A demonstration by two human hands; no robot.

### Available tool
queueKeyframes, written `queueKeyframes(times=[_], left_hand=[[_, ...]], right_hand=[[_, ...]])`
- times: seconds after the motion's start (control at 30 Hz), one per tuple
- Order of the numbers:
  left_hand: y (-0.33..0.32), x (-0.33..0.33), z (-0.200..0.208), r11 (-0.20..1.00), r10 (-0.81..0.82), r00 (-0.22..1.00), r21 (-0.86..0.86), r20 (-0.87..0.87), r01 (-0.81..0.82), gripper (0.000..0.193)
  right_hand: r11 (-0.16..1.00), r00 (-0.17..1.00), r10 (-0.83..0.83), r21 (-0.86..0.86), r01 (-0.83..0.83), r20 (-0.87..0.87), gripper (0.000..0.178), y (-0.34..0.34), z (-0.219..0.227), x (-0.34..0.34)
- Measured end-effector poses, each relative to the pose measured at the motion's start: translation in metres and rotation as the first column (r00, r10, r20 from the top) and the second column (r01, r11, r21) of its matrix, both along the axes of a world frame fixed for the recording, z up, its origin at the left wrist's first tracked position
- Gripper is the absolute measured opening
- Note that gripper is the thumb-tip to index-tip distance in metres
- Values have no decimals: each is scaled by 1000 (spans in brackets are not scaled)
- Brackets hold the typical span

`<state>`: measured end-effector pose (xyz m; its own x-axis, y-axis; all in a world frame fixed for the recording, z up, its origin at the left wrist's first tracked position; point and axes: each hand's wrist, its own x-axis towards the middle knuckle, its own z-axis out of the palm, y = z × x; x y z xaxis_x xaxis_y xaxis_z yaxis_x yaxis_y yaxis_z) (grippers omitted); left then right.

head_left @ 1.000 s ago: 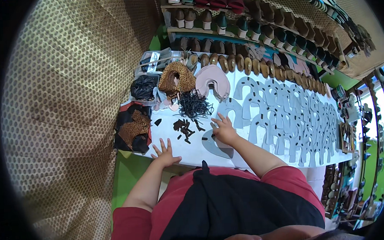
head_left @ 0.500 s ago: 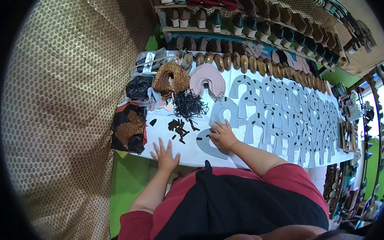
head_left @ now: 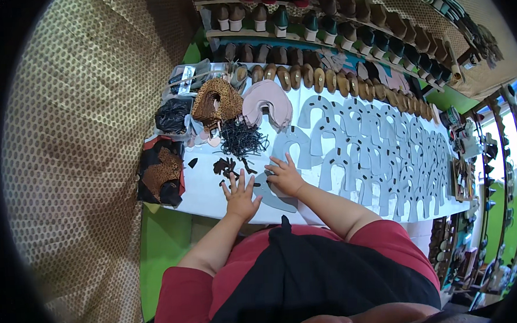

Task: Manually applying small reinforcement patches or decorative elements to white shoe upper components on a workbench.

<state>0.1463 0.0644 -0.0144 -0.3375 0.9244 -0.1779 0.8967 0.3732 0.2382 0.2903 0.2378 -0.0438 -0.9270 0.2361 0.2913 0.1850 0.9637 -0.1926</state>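
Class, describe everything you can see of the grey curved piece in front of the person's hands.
The grey curved piece is flat and thin-looking, smooth and matte, perhaps leather or a synthetic. It lies on the white tabletop near the close edge, its rounded side to the left. A small dark strip shows at that side. The right hand covers part of it; whether the left hand touches it is unclear.

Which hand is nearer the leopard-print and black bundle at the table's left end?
Left. The left hand is to the right of the bundle, not touching; the right hand is farther right.
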Motion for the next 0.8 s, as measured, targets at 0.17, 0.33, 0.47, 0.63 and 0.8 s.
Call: queueKeyframes(times=[0.17, 0.33, 0.47, 0.63, 0.8], left_hand=[[1, -1, -4, 1000, -7, 1000, 25, -7, 8, 76], [-6, -5, -16, 989, 34, 999, 144, 16, -36, 63], [2, 0, -1, 968, 145, 977, 181, 157, -172, 33], [19, 12, 16, 956, 252, 951, 104, 179, -273, 27], [24, 12, 3, 947, 261, 947, 139, 190, -289, 28]], right_hand=[[999, 999, 38, 24, -37, -23, 13, 1, -9, 3], [998, 997, 55, 5, -55, -46, 21, -7, -5, 18], [999, 999, -24, -43, 25, 21, 34, -11, -3, 31], [993, 1000, -23, -118, 24, 15, 36, -10, 2, 33], [990, 999, 23, -136, -27, -32, 35, -7, 4, 34]])
